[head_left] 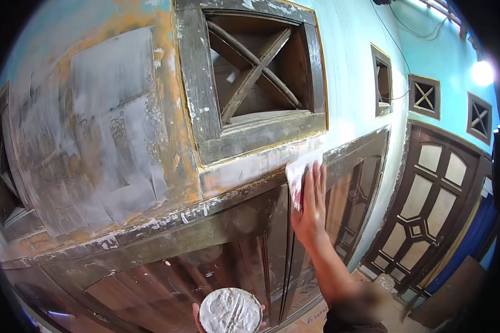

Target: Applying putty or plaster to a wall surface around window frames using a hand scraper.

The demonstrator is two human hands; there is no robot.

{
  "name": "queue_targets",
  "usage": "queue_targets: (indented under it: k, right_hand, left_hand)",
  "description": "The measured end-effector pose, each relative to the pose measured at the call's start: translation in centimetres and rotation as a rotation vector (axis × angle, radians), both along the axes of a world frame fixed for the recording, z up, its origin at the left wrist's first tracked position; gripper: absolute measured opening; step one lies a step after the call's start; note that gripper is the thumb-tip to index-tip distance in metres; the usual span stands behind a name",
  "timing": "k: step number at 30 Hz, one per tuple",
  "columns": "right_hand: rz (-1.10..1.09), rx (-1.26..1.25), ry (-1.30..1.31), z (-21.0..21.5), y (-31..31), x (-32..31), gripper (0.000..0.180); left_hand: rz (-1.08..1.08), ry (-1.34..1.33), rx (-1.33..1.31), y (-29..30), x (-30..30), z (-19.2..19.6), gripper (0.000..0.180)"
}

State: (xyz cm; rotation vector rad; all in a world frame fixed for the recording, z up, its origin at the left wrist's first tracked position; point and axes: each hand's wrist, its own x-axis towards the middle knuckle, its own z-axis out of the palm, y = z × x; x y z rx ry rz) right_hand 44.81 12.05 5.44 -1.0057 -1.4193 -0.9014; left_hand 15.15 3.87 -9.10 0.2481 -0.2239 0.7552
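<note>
My right hand [311, 208], its fingers lying along a flat, putty-smeared scraper [296, 173], presses the blade to the narrow wall strip [239, 173] between the vent and the door frame. White filler coats much of that strip. Low in the view, my left hand [196, 317] grips a round tub of white putty [230, 312] from beneath; only some fingertips show at its sides. Grooves mark the putty's surface. Above the strip sits a dark wooden vent frame [214, 111] with crossed bars. To its left, a rough grey filler patch [111, 72] covers the wall.
Below the strip are dark wooden double doors [205, 272] with glossy panes. At the left rim is another vent frame [5, 166]. A panelled door [422, 205] stands at the right, near a blue cloth [472, 238] and a brown board [450, 294]. A bright bulb [482, 72] glows upper right.
</note>
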Motion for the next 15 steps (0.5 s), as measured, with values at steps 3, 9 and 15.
queue_targets:
  k: [3, 9, 15]
  right_hand:
    - [-0.123, -0.078, -0.013, 1.9, 1.8, 0.9, 0.095]
    - [-0.087, -0.171, -0.061, -2.1, 2.8, 0.6, 0.1]
    - [-0.097, 0.006, -0.01, 0.8, 0.2, 1.9, 0.08]
  left_hand:
    - [0.224, 0.366, -0.197, -0.8, -0.8, -1.3, 0.103]
    - [0.127, 0.218, -0.1, -0.4, -0.2, -0.6, 0.103]
    - [0.037, 0.093, -0.015, -0.6, -0.2, 0.0, 0.102]
